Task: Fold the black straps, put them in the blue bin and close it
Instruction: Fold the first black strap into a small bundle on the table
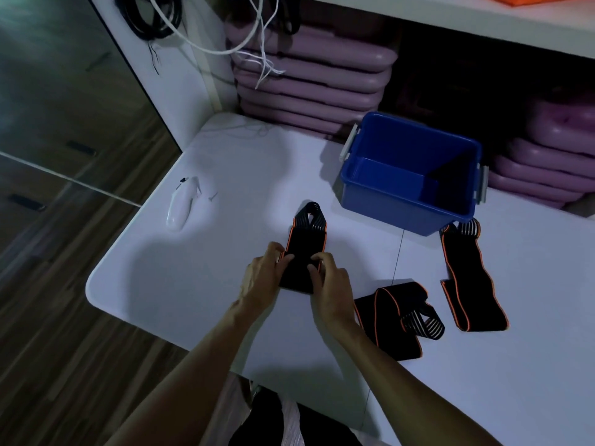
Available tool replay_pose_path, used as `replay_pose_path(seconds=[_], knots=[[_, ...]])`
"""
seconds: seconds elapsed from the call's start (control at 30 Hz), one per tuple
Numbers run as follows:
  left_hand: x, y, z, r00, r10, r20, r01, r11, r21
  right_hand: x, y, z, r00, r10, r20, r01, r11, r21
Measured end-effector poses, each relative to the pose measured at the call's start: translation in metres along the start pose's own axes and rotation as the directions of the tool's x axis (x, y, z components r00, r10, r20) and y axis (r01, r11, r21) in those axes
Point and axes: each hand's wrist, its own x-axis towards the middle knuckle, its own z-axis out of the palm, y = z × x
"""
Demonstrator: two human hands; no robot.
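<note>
A black strap with orange edges lies on the white table, its striped looped end pointing away from me. My left hand pinches its near left edge and my right hand grips its near right edge. Two more black straps lie to the right: a crumpled one beside my right forearm and a long one running from the bin toward me. The open blue bin stands beyond them with white latches on its sides. No lid is in view.
A white plastic object lies on the table's left part. Stacked purple pads sit on shelves behind the bin. White and black cords hang at the back left. The table's rounded edge drops to wooden floor on the left.
</note>
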Motion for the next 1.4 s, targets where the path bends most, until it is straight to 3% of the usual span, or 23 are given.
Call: replay_pose_path(seconds=[0.1, 0.27, 0.37, 0.5, 0.6, 0.67, 0.73, 0.83, 0.93, 1.03, 1.1, 1.23, 1.3, 1.4], knots=[[-0.001, 0.000, -0.001, 0.999, 0.024, -0.031, -0.024, 1.000, 0.000, -0.007, -0.007, -0.001, 0.998, -0.025, -0.054, 0.024, 0.999, -0.029], [-0.020, -0.012, -0.009, 0.979, 0.200, 0.041, -0.198, 0.979, -0.053, -0.019, -0.012, -0.007, 0.993, -0.102, -0.066, 0.092, 0.985, -0.145], [-0.017, -0.016, -0.010, 0.981, 0.190, 0.027, -0.190, 0.982, -0.013, -0.027, -0.009, -0.011, 0.981, -0.195, 0.017, 0.188, 0.916, -0.355], [-0.014, -0.012, -0.009, 0.991, 0.133, 0.021, -0.135, 0.982, 0.130, -0.030, -0.003, -0.015, 0.971, -0.226, 0.075, 0.233, 0.834, -0.501], [-0.019, -0.019, -0.012, 0.943, 0.333, -0.006, -0.320, 0.911, 0.260, -0.031, 0.006, -0.014, 0.948, -0.272, 0.166, 0.318, 0.765, -0.561], [-0.022, -0.034, -0.017, 0.880, 0.458, 0.127, -0.475, 0.829, 0.295, -0.028, 0.010, -0.014, 0.930, -0.324, 0.173, 0.363, 0.740, -0.566], [-0.022, -0.045, -0.021, 0.841, 0.496, 0.214, -0.540, 0.782, 0.311, -0.022, 0.010, -0.015, 0.908, -0.377, 0.181, 0.410, 0.717, -0.563], [-0.013, -0.038, -0.022, 0.845, 0.493, 0.208, -0.535, 0.779, 0.326, -0.011, 0.006, -0.021, 0.887, -0.409, 0.213, 0.458, 0.726, -0.513], [-0.001, -0.022, -0.024, 0.874, 0.454, 0.175, -0.484, 0.850, 0.209, 0.003, -0.001, -0.031, 0.918, -0.321, 0.233, 0.381, 0.877, -0.293], [0.013, -0.012, -0.025, 0.940, 0.286, 0.186, -0.314, 0.938, 0.146, 0.020, -0.007, -0.032, 0.974, -0.123, 0.190, 0.146, 0.983, -0.111], [0.023, -0.008, -0.017, 0.957, 0.123, 0.262, -0.167, 0.974, 0.155, 0.025, -0.013, -0.025, 0.992, -0.022, 0.127, 0.032, 0.997, -0.077], [0.025, 0.001, -0.002, 0.988, -0.047, 0.148, 0.032, 0.994, 0.101, 0.018, -0.027, -0.011, 0.996, 0.071, -0.053, -0.077, 0.990, -0.119], [0.017, 0.006, -0.002, 0.997, -0.037, 0.067, 0.033, 0.998, 0.057, 0.012, -0.032, -0.011, 0.991, 0.096, -0.091, -0.110, 0.980, -0.165], [-0.001, 0.018, -0.003, 0.986, 0.157, -0.057, -0.149, 0.982, 0.114, 0.001, -0.032, -0.017, 0.992, 0.021, -0.121, -0.053, 0.960, -0.273]])
